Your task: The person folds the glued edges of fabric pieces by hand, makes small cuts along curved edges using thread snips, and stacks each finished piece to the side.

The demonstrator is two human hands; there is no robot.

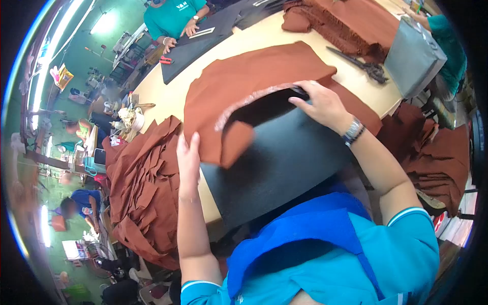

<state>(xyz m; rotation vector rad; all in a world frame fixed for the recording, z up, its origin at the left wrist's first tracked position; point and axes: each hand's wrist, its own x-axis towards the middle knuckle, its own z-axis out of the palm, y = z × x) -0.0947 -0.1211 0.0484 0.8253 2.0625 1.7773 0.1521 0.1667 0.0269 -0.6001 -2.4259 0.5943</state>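
Note:
A brown leather piece [244,68] lies before me, its near edge curling up over a dark gap, with a rough pale strip along the curve and a blurred flap [238,144] folded over. At its left edge my left hand [188,160] is closed on it, thumb on top. My right hand [323,104] grips the raised edge at the right, fingers over the top and thumb beneath them. Under the brown piece a smooth black sheet [274,173] reaches past the table's near edge towards my apron.
Crumpled brown leather pieces [145,188] hang at the left; more are heaped on the table [351,23] and at the right [442,162]. A grey box [414,58] stands at the right edge, near dark scraps [373,71]. Across the table, a person in green [175,20] handles black material.

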